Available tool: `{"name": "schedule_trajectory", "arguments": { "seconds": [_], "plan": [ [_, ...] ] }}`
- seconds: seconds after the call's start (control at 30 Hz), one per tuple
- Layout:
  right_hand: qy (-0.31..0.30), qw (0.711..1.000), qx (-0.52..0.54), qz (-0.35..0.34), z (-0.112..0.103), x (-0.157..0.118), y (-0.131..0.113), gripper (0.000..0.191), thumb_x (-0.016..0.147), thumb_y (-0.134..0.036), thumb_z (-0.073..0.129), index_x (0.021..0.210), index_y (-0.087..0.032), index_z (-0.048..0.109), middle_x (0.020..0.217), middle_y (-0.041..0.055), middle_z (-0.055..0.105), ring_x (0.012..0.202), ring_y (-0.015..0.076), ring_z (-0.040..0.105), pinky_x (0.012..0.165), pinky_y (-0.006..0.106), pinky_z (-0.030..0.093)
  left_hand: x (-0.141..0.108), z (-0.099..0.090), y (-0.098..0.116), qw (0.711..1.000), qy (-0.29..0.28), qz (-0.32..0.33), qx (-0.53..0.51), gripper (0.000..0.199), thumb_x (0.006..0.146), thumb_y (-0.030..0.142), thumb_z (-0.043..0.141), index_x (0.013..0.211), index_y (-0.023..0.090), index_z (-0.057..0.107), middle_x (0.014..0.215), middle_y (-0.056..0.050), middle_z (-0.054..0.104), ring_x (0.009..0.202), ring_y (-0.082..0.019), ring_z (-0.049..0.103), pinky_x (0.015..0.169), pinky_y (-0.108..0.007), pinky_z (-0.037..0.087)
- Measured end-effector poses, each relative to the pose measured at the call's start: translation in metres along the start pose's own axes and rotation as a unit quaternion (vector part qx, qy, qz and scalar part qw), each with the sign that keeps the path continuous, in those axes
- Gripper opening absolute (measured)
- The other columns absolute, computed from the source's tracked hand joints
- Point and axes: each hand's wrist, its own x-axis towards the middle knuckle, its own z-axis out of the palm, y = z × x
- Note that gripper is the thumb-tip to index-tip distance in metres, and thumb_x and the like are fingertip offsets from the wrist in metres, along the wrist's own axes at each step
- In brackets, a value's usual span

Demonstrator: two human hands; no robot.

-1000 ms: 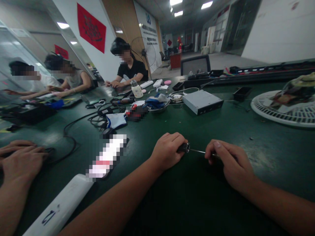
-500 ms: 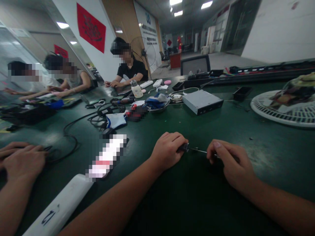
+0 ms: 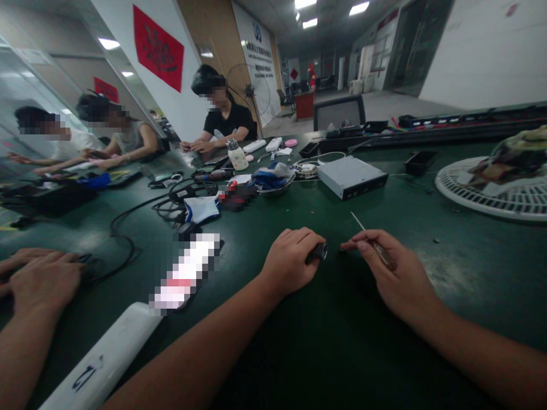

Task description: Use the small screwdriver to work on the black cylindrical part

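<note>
My left hand (image 3: 293, 259) is closed around a small dark cylindrical piece (image 3: 317, 252), whose round end faces right; most of it is hidden in the palm. Across a short gap, my right hand (image 3: 395, 270) grips a screwdriver (image 3: 384, 253) with a brownish, see-through handle. Its thin metal shaft points up and to the left, away from the cylinder. The right fingertips reach down to a tiny dark bit (image 3: 342, 249) on the green table (image 3: 316, 347); whether they pinch it, I cannot tell.
Beyond my hands lie a grey disc drive (image 3: 351, 175), a bowl with blue-white cloth (image 3: 273, 176) and black cables (image 3: 128, 250). A white fan grille (image 3: 457, 191) sits at right. To the left are a lit phone (image 3: 188, 273), a white bar (image 3: 102, 353) and another person's hands (image 3: 47, 279).
My right hand has swung the screwdriver's shaft from pointing left at the dark cylinder to pointing up and away. The fingertips have come to the tiny bit. My left hand stays nearly still.
</note>
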Motion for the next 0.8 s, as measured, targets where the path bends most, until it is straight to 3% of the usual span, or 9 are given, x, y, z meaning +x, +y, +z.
{"name": "schedule_trajectory", "arguments": {
  "seconds": [0.1, 0.23, 0.57, 0.8],
  "plan": [
    [-0.048, 0.996, -0.063, -0.049, 0.0024, 0.0031, 0.0031, 0.006, 0.095, -0.024, 0.054, 0.099, -0.025, 0.057, 0.114, 0.0049, 0.07, 0.11, 0.0246, 0.064, 0.094, 0.043, 0.048, 0.0002, 0.0001, 0.0004, 1.0, -0.001, -0.001, 0.003, 0.029, 0.079, 0.012, 0.061, 0.106, 0.02, 0.06, 0.105, -0.004, 0.067, 0.096, -0.02, 0.06, 0.08, -0.035, 0.042],
    [-0.094, 0.986, -0.128, -0.051, 0.0032, 0.0029, 0.002, 0.006, 0.092, -0.02, 0.053, 0.089, -0.025, 0.054, 0.099, 0.004, 0.071, 0.093, 0.025, 0.069, 0.082, 0.045, 0.052, 0.0002, -0.0003, 0.0012, 1.0, -0.008, -0.005, -0.005, 0.027, 0.078, 0.013, 0.062, 0.104, 0.02, 0.06, 0.105, -0.003, 0.067, 0.094, -0.02, 0.06, 0.079, -0.035, 0.042],
    [-0.101, 0.995, -0.003, -0.02, -0.0002, -0.0018, 0.0063, 0.02, 0.085, -0.018, 0.064, 0.086, -0.025, 0.046, 0.094, 0.003, 0.074, 0.091, 0.022, 0.072, 0.077, 0.037, 0.056, -0.0002, -0.0006, 0.0024, 1.0, -0.018, -0.018, -0.011, 0.026, 0.079, 0.017, 0.062, 0.104, 0.02, 0.06, 0.103, -0.003, 0.067, 0.09, -0.02, 0.06, 0.078, -0.034, 0.044],
    [-0.054, 0.995, 0.062, -0.047, -0.0006, -0.0035, -0.0002, 0.03, 0.083, -0.015, 0.068, 0.085, -0.025, 0.04, 0.092, 0.0005, 0.073, 0.088, 0.0188, 0.071, 0.079, 0.035, 0.056, -0.0004, -0.0022, 0.0022, 1.0, -0.022, 0.0, -0.015, 0.026, 0.081, 0.019, 0.062, 0.107, 0.02, 0.06, 0.106, -0.003, 0.068, 0.093, -0.019, 0.061, 0.08, -0.034, 0.043]
  ]
}}
